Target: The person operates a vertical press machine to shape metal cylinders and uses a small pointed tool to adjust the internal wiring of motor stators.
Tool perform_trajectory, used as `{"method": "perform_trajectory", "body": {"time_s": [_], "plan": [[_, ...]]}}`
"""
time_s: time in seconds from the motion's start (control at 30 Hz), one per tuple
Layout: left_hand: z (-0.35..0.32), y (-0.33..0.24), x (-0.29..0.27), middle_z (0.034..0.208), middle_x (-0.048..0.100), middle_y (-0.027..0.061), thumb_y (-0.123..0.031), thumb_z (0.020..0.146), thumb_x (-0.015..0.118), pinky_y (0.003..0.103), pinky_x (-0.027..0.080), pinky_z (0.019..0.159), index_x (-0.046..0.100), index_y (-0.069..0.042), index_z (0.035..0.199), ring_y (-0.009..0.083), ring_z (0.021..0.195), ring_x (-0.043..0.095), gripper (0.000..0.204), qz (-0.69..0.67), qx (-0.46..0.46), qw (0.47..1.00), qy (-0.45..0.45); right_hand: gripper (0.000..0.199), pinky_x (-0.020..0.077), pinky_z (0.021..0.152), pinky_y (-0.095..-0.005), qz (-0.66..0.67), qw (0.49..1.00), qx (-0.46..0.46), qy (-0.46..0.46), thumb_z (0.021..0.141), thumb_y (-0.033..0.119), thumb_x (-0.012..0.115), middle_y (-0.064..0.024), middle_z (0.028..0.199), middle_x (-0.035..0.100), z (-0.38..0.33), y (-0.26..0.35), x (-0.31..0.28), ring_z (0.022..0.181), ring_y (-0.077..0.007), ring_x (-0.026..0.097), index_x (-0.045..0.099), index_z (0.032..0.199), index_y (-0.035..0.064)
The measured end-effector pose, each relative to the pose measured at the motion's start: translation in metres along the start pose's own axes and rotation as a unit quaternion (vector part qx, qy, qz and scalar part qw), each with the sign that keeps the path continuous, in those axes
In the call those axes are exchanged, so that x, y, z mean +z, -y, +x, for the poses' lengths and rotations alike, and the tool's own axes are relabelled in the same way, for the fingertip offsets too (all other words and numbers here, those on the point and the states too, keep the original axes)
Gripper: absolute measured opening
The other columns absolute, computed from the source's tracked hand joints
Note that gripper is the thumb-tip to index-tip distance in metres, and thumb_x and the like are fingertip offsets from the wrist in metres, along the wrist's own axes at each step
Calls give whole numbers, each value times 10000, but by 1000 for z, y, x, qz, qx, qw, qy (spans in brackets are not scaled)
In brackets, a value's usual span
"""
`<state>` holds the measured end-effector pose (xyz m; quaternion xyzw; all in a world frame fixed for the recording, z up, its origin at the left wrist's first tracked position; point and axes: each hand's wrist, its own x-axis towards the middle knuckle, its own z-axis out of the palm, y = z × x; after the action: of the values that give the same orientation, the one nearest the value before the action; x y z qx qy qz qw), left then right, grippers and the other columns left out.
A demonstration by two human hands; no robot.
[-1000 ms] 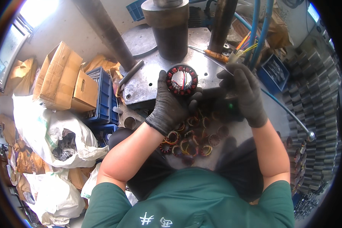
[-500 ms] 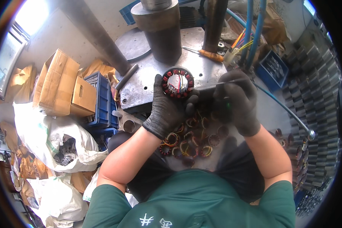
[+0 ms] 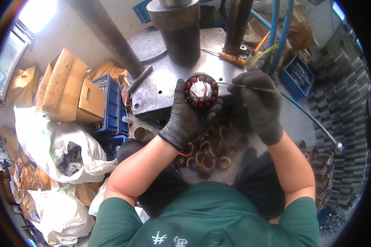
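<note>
In my gloved left hand [image 3: 187,118] sits a round motor stator [image 3: 201,91] with dark red windings and thin coloured wires across its middle. The thumb lies along its left edge and the fingers curl under its right side. My gloved right hand [image 3: 263,101] is closed round a thin metal rod [image 3: 255,87], whose tip points left to the stator's upper right rim. Whether that tip touches the windings I cannot tell. Both hands are in front of the metal press plate [image 3: 165,84].
Several stators with coloured leads [image 3: 206,154] lie below my hands. A screwdriver with a wooden handle [image 3: 231,59] rests on the plate beside the thick press ram [image 3: 179,37]. Blue crates [image 3: 108,105], cardboard boxes [image 3: 62,84] and white sacks [image 3: 41,144] stand left; stacked metal parts [image 3: 338,123] line the right.
My left hand and the stator have shifted slightly right. The rod in my right hand has come to the stator's edge, and that hand is less blurred.
</note>
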<state>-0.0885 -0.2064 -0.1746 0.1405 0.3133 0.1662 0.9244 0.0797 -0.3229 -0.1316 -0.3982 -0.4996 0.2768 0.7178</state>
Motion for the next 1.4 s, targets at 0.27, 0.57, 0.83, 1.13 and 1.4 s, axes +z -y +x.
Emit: {"method": "perform_trajectory", "body": {"time_s": [0.27,0.57,0.83,1.13,1.4], "plan": [[-1,4,-1,1071,724,129,-954,855,336,354,566,651,650,-72,1291,245,898,713,1033,33,11,999,16,137,602,905,-333,-101,995,-4,24,1005,-52,598,-113,1084,699,3,-2,-1,1003,-187,712,623,1121,16],[1,8,0,1022,719,118,-939,867,335,343,544,623,672,-101,1235,225,842,698,976,63,27,998,-17,92,618,885,-341,-81,993,85,26,991,-43,580,-100,1054,693,8,3,-10,972,-190,724,630,1049,7],[8,14,1,962,715,108,-902,888,352,320,500,576,683,-135,1207,200,777,670,894,83,26,994,-60,75,562,888,-333,-119,983,21,139,948,-46,595,-64,969,688,16,-2,-25,927,-143,658,639,978,6],[9,11,2,967,723,102,-884,897,374,306,531,569,675,-110,1233,186,776,701,896,108,53,991,-53,103,584,892,-341,-18,989,114,89,949,-48,639,-64,1009,705,17,-7,-32,955,-165,691,663,1032,9],[12,12,-5,955,722,64,-904,875,411,272,548,588,678,-131,1261,159,781,702,904,144,65,985,-64,147,578,788,-376,-406,875,-142,220,843,-22,677,-118,972,688,14,-2,-13,853,-279,716,650,982,20]]}}
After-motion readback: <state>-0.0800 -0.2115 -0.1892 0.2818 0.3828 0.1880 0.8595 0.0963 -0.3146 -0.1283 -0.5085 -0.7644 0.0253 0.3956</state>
